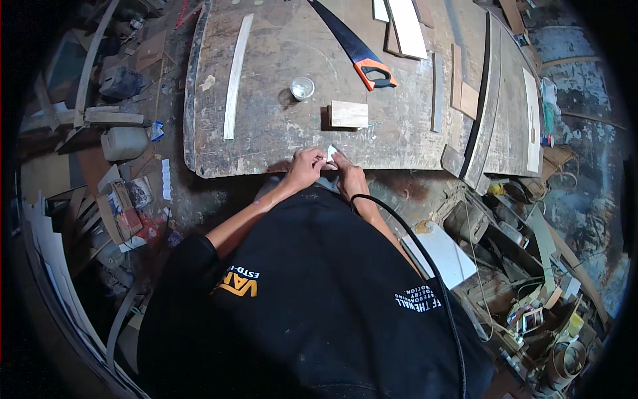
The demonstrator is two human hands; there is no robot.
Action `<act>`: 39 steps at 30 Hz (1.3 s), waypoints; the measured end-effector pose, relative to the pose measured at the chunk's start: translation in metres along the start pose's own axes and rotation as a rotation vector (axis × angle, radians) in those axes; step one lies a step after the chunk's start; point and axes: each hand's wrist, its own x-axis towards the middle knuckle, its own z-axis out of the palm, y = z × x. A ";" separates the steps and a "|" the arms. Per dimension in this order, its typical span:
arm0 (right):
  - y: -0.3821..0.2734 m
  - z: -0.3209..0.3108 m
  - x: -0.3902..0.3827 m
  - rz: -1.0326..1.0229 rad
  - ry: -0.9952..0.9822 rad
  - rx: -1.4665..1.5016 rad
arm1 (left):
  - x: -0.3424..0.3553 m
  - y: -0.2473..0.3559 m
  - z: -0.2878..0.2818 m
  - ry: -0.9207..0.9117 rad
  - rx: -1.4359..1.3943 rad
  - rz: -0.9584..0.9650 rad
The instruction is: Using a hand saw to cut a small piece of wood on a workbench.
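Observation:
At the near edge of the worktable [266, 143], my two hands meet around a small white piece [331, 153] with a pointed top. It looks thin and flat, but its kind does not show. My right hand [350, 178] pinches it from the right. On the other side, the fingers of my left hand [304, 167] are bent and pressed together against its edge; whether they grip it too is hard to make out. Just beyond my hands lies a pale wooden block [349, 114]. A small clear cup [302, 88] with whitish contents stands farther left.
A handsaw [352, 50] with an orange and black handle lies across the table's far middle. Wooden strips [238, 76] rest at the left, and more boards [406, 30] at the far right. A black cable [425, 246] runs over my right arm. Scrap clutters the floor on both sides.

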 end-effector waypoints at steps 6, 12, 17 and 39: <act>0.019 0.020 0.028 -0.283 0.082 -0.100 | 0.011 -0.007 0.002 0.012 0.038 -0.027; 0.059 0.037 0.058 -0.252 -0.074 -0.358 | 0.025 -0.072 -0.002 0.102 0.151 0.012; 0.069 0.064 0.062 -0.264 0.049 -0.330 | 0.041 -0.098 -0.008 0.021 0.507 0.077; 0.068 0.116 0.053 -0.068 -0.038 -0.564 | 0.039 -0.133 0.000 0.078 0.408 0.052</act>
